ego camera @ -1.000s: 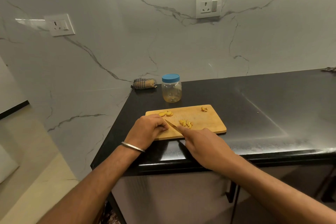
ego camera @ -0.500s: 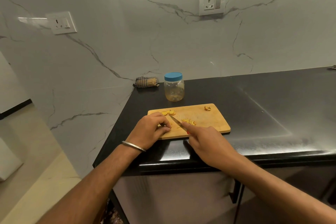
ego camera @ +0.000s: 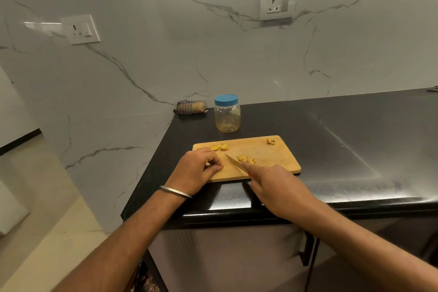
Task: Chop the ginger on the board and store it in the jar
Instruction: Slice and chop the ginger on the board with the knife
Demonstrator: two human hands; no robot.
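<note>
Wood, pale and worn: the cutting board (ego camera: pixel 272 156) lies near the front edge of the black countertop (ego camera: pixel 331 137), its long side running left to right. The left hand (ego camera: pixel 196 170) rests on the board's near-left corner with fingers curled under; whatever they pinch is hidden beneath them, so I cannot tell what it holds. The right hand (ego camera: pixel 277 187) grips a knife (ego camera: pixel 233 161), forefinger laid along it; the handle is covered by the hand, and only the thin blade shows, pointing away and to the left. Chopped ginger pieces (ego camera: pixel 246 159) sit just right of the blade, sliced rounds (ego camera: pixel 220 147) lie at the far-left edge, and one stray chunk (ego camera: pixel 270 141) is at the far-right corner. Behind the board stands a clear jar (ego camera: pixel 227 116), its blue lid (ego camera: pixel 226 99) on. A rolled checked cloth (ego camera: pixel 191 107) lies against the marble wall (ego camera: pixel 166 54).
</note>
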